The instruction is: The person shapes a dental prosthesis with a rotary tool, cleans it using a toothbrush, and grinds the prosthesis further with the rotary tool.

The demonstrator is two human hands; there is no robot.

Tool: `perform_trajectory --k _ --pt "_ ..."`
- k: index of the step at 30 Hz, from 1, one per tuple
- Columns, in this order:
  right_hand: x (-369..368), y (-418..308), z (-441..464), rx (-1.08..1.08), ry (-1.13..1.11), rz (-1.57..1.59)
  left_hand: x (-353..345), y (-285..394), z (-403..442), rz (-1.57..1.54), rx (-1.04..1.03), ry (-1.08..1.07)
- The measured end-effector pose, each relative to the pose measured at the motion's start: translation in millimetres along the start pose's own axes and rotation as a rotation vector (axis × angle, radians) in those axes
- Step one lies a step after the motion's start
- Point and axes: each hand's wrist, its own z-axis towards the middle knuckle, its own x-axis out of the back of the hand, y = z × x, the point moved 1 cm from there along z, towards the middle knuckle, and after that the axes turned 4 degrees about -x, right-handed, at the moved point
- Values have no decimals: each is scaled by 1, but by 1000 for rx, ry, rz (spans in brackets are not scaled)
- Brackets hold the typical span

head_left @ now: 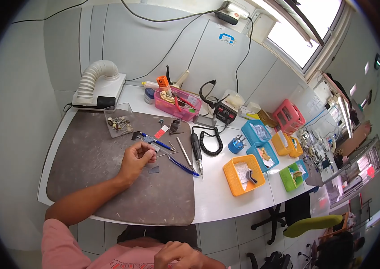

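Observation:
My left hand (pixel 137 160) is over the brown mat (pixel 87 175), its thumb and fingers pinched together; what they hold, if anything, is too small to make out. Blue-handled pliers (pixel 181 167) lie just right of it, with another blue-handled tool (pixel 147 138) behind the fingers. A small dark flat piece (pixel 154 170) rests on the mat below the fingertips. Close to my chest, at the bottom of the view, my right hand (pixel 179 256) has curled fingers, and nothing can be made out in it. A silver rod (pixel 184 153) and a black handpiece (pixel 196 150) lie further right.
A clear box of small bits (pixel 119 121) stands on the mat's back part. Behind are a white hose unit (pixel 98 85) and a pink basket (pixel 176 107). Rightward are a blue torch (pixel 236 144), a yellow basket (pixel 243 175) and a green basket (pixel 291 176). A chair (pixel 313 224) stands beyond the front edge.

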Motion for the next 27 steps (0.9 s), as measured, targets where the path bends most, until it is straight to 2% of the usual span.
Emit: perform_trajectory --k 2,7,9,10,11,12,15,17,18,20,22,24,27 --pt "5 -8 8 -35 -80 81 0 -1 -2 -9 24 -9" --pt "16 -13 20 -67 -333 766 0 -1 0 -26 40 -50" --pt "20 -10 22 -85 -347 884 -1 0 -1 -26 55 -41" --pt "20 -8 21 -98 -311 904 -1 1 -1 -24 67 -42" --pt "17 -4 20 -80 -164 905 -1 3 -2 -13 65 -47" --pt "20 -4 16 -164 -77 925 -1 4 -2 -2 58 -49" --pt "23 7 17 -88 -24 930 -1 7 2 5 66 -43" --pt "18 9 16 -69 59 768 -1 3 -5 16 110 -31" --pt "16 7 19 -69 72 786 0 2 -3 13 90 -45" --pt "15 1 26 -203 126 460 0 1 -2 25 95 -46" --pt "15 1 20 -247 107 510 -1 3 -4 -6 58 -54" --pt "13 -1 26 -260 307 558 -1 4 -3 10 67 -59" --pt "14 1 44 -99 356 628 1 0 -2 31 37 -74"
